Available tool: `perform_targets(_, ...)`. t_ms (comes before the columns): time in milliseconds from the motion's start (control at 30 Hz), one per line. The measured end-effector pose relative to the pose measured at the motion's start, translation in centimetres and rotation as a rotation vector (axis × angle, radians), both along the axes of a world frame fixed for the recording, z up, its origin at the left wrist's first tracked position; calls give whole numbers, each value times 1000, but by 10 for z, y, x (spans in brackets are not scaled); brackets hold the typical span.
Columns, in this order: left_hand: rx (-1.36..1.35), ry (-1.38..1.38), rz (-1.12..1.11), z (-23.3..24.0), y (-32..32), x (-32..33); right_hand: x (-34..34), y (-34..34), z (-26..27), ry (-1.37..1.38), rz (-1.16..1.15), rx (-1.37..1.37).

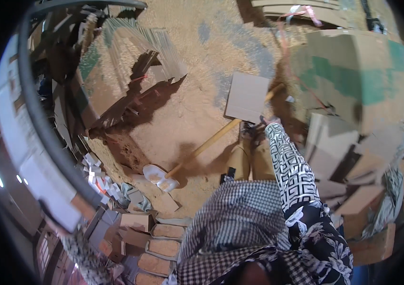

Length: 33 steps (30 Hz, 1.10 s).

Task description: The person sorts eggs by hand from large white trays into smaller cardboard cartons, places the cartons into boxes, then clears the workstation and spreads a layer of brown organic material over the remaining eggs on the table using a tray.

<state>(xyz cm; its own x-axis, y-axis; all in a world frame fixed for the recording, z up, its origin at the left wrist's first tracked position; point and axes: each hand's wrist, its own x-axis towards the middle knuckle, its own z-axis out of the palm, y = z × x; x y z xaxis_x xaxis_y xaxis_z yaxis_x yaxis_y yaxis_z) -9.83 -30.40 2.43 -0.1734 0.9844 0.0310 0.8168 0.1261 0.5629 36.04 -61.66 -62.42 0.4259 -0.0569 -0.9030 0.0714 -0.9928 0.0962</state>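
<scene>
My right hand (pixel 269 120), below a white-and-black patterned sleeve, grips the lower right corner of a flat brown cardboard sheet (pixel 247 96). The sheet hangs over the middle of a long yellow handle (pixel 202 149), hiding part of it. This handle ends in a white, two-lobed head (pixel 160 177) at the lower left. My left hand is out of view. Below the sheet, my tan-clad legs and dark footwear show above the checked cloth on my body.
Bent cardboard stacks (pixel 109 71) stand on the left; a large green-marked stack (pixel 358 78) and loose cardboard pieces (pixel 333 142) lie right. Another person's sleeved arm (pixel 81 249) reaches toward a white stack (pixel 50 178) beside a curved dark rail (pixel 38 107). Filled containers (pixel 163 247) line the lower left.
</scene>
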Motion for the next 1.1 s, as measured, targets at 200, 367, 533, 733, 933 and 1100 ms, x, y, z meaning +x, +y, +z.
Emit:
perform_targets(200, 194, 170, 333, -1, 14, 28, -8, -12, -121, 209, -221, 168)
perform_targets(367, 226, 501, -625, 17, -17, 3, -32, -4, 31, 67, 43, 436)
perform_targets(533, 3, -118, -8, -69, 5, 150, 79, -117, 235, -521, -514, 446)
perform_targets(733, 138, 108, -285, -66, 9, 130, 177, -280, 339, -324, -1627, 578)
perform_targets(933, 47, 647, -204, -105, 0, 91, 210, -265, 337, -109, -1579, 604)
perform_targets(1100, -109, 607, -103, -40, -10, 136, 234, -163, 332, 39, -1423, 576)
